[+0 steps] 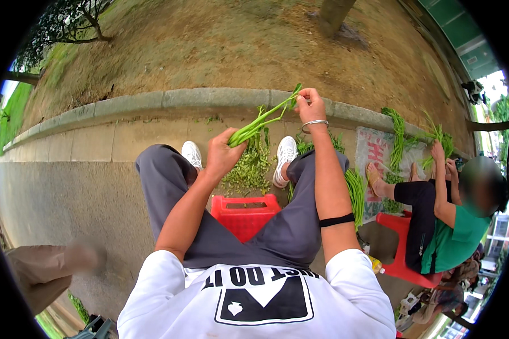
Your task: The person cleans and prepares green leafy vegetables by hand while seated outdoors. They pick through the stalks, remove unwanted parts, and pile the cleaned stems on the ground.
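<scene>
My left hand (225,151) is closed around the lower ends of a small bunch of long green vegetable stems (260,125). The bunch slants up and to the right. At its far end my right hand (311,106), with a metal bangle at the wrist, pinches the leafy tips between thumb and fingers. Below the bunch, a pile of plucked green leaves (247,168) lies on the paving between my white shoes. Just right of my right knee rests a heap of long green stems (355,192), partly hidden by my leg and arm.
I sit on a red plastic stool (245,210). A stone kerb (209,98) runs ahead, with bare soil beyond. To the right, a printed plastic sheet (373,152) bears more green stems (398,138). A person in green (452,243) sits there handling greens; another person's trousered leg (39,268) is at left.
</scene>
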The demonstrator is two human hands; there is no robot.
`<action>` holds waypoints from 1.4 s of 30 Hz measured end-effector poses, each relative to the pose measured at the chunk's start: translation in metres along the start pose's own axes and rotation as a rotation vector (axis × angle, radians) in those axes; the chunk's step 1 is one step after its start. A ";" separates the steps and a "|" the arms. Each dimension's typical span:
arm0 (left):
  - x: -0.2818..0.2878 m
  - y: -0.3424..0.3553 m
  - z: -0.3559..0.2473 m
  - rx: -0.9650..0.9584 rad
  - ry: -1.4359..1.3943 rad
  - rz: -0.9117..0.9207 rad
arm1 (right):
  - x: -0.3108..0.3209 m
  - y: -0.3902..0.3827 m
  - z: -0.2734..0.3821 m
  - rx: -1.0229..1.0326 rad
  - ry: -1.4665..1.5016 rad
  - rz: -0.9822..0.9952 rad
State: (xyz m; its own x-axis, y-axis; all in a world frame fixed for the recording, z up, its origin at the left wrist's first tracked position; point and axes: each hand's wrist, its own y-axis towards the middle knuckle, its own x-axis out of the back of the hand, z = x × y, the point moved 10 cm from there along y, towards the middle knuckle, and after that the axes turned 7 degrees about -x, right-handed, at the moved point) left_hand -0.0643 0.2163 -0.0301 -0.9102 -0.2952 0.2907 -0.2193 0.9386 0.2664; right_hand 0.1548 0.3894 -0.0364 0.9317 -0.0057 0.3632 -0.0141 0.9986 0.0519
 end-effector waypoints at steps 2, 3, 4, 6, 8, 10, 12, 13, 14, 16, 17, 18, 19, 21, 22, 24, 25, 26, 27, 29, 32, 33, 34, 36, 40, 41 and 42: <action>-0.002 0.001 -0.002 -0.004 -0.004 0.004 | 0.004 0.006 -0.003 0.050 -0.064 -0.027; -0.003 0.002 -0.001 -0.003 -0.006 0.002 | 0.005 0.009 -0.005 0.059 -0.052 -0.031; -0.004 0.002 0.001 -0.003 -0.009 0.001 | 0.007 0.010 -0.007 0.067 -0.041 -0.036; 0.000 0.001 0.007 0.040 -0.038 -0.012 | 0.010 0.007 -0.002 0.036 -0.002 -0.067; 0.007 -0.002 0.015 0.118 -0.105 -0.030 | 0.025 0.006 0.002 -0.041 0.041 -0.130; 0.019 -0.001 0.019 0.134 -0.152 -0.097 | 0.041 0.008 0.002 -0.041 0.065 -0.187; 0.024 0.001 0.021 0.146 -0.186 -0.132 | 0.052 0.009 0.002 -0.028 0.108 -0.204; 0.025 0.002 0.022 0.152 -0.194 -0.134 | 0.054 0.008 -0.001 -0.046 0.144 -0.203; 0.024 0.002 0.023 0.157 -0.204 -0.136 | 0.052 0.006 0.005 -0.005 0.133 -0.192; 0.022 0.002 0.021 0.137 -0.191 -0.130 | 0.044 0.000 0.015 0.076 0.111 -0.171; 0.020 0.003 0.020 0.141 -0.177 -0.113 | 0.036 -0.004 0.020 0.097 0.093 -0.133; 0.018 0.002 0.019 0.144 -0.164 -0.095 | 0.026 -0.007 0.025 0.118 0.076 -0.095; 0.016 0.002 0.018 0.136 -0.149 -0.088 | 0.017 -0.011 0.029 0.139 0.058 -0.058; 0.011 -0.001 0.015 0.117 -0.113 -0.074 | 0.003 -0.017 0.038 0.205 -0.068 -0.021; 0.009 -0.001 0.014 0.101 -0.124 -0.065 | -0.002 -0.020 0.042 0.238 -0.132 -0.002; 0.004 -0.001 0.010 0.074 -0.145 -0.052 | -0.006 -0.018 0.034 0.156 -0.158 0.031; 0.003 -0.001 0.009 0.069 -0.140 -0.041 | -0.008 -0.016 0.029 0.102 -0.116 0.052; 0.002 -0.001 0.007 0.065 -0.136 -0.031 | -0.011 -0.016 0.028 0.047 -0.074 0.074; 0.002 -0.002 0.005 0.061 -0.131 -0.021 | -0.013 -0.018 0.028 0.009 -0.015 0.089; 0.001 -0.003 0.007 0.068 -0.114 -0.008 | -0.016 -0.021 0.029 -0.065 0.103 0.115; -0.001 -0.003 0.008 0.059 -0.130 -0.002 | -0.020 -0.019 0.022 -0.152 0.188 0.160; -0.001 -0.003 0.008 0.053 -0.141 -0.004 | -0.021 -0.019 0.022 -0.155 0.183 0.179; -0.001 -0.004 0.010 0.066 -0.148 0.000 | -0.023 -0.019 0.022 -0.157 0.177 0.199; -0.003 -0.004 0.013 0.093 -0.163 0.008 | -0.024 -0.018 0.021 -0.141 0.170 0.212; -0.001 -0.004 0.012 0.138 -0.203 -0.010 | -0.021 -0.017 0.026 -0.081 0.157 0.182; 0.002 -0.004 0.013 0.148 -0.199 -0.018 | -0.022 -0.018 0.027 -0.072 0.153 0.176; 0.004 -0.004 0.015 0.159 -0.196 -0.026 | -0.022 -0.019 0.028 -0.072 0.155 0.173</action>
State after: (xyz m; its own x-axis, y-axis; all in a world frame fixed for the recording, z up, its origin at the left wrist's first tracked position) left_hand -0.0718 0.2139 -0.0437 -0.9508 -0.2940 0.0982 -0.2821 0.9520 0.1193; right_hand 0.1243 0.3693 -0.0194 0.9622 0.1686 0.2139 -0.1576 0.9852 -0.0675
